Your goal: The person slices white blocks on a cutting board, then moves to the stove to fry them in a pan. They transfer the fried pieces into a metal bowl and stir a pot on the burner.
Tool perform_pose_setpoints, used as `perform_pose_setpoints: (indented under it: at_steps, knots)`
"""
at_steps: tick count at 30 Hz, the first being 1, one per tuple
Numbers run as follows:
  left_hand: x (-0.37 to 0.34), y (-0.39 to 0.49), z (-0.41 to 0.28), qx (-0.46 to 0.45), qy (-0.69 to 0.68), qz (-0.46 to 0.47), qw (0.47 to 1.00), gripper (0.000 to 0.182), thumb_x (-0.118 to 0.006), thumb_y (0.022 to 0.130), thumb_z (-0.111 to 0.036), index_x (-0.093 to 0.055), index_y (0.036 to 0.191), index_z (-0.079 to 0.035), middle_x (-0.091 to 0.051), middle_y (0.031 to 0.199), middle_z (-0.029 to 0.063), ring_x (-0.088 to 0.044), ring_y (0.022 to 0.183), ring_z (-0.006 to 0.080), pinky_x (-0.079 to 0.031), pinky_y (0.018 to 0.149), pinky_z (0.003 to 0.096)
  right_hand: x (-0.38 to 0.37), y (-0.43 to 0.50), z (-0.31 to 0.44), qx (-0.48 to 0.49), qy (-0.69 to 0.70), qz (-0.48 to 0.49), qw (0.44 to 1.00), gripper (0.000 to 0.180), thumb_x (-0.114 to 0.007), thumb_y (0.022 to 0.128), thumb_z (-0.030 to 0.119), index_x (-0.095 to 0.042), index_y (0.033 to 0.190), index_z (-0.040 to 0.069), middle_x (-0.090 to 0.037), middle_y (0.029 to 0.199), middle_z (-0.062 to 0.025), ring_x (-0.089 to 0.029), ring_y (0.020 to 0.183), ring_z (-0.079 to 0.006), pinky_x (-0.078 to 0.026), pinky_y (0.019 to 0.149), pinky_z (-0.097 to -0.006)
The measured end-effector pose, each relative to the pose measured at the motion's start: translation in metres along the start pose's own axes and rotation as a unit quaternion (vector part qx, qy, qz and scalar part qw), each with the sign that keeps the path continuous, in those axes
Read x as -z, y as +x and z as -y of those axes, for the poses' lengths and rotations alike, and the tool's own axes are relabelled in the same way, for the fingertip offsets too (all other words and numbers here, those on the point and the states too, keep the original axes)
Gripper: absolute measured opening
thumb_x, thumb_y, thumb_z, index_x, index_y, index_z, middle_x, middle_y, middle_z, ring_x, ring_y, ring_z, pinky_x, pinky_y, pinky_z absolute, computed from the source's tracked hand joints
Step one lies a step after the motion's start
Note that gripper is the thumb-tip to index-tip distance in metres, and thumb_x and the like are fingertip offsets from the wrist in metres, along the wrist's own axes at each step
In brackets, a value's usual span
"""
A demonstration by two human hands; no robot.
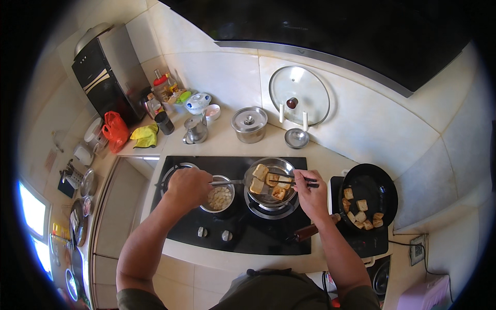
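My left hand (190, 185) grips the handle of a small steel pan (287, 163) over the right burner of the gas hob. Several browned tofu-like pieces (257, 185) lie in that pan. My right hand (313, 192) holds dark chopsticks (285, 182), whose tips are among the pieces. Between the hands, a steel bowl (233, 197) of pale chopped pieces (219, 198) stands on the hob, partly below the pan's handle. Right of my right hand, a black frying pan (372, 176) on a portable cooktop holds several more browned pieces (362, 205).
The frying pan's handle (310, 231) reaches left below my right forearm. Behind the hob (263, 240) stand a lidded steel pot (250, 126), a small metal bowl (297, 138) and a metal jug (195, 130). A glass lid (306, 83) leans on the wall below the range hood (329, 35).
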State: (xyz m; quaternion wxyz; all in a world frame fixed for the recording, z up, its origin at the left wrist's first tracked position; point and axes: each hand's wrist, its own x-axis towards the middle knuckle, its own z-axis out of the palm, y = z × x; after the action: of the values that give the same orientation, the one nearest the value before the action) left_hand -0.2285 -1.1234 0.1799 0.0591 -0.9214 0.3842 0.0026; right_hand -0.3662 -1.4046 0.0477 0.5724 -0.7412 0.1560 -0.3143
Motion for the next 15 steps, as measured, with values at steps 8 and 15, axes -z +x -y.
perform_pose_setpoints:
  at_steps: [8, 15]
  knots:
    - [-0.002, -0.004, -0.013, 0.019, 0.061, -0.052, 0.997, 0.011, -0.068, 0.089, -0.021, -0.072, 0.091, -0.011, -0.072, 0.085, 0.0137, -0.073, 0.083, 0.0326, -0.056, 0.072, 0.0454, -0.028, 0.007, -0.002, 0.027, 0.031, -0.02, 0.999, 0.021, -0.067, 0.101, 0.016, -0.073, 0.105, -0.004, -0.06, 0.103, -0.0078, -0.065, 0.084, -0.0131, -0.061, 0.069, -0.026]
    - [0.006, -0.027, -0.042, 0.05, 0.103, -0.06, 0.992, 0.012, -0.067, 0.086, -0.012, -0.069, 0.096, -0.007, -0.07, 0.093, 0.0133, -0.073, 0.085, 0.0295, -0.058, 0.072, 0.0386, -0.024, 0.009, -0.024, 0.006, 0.0, -0.059, 0.998, 0.025, -0.069, 0.101, 0.02, -0.072, 0.103, -0.004, -0.063, 0.099, -0.0076, -0.068, 0.079, -0.0135, -0.06, 0.067, -0.0255]
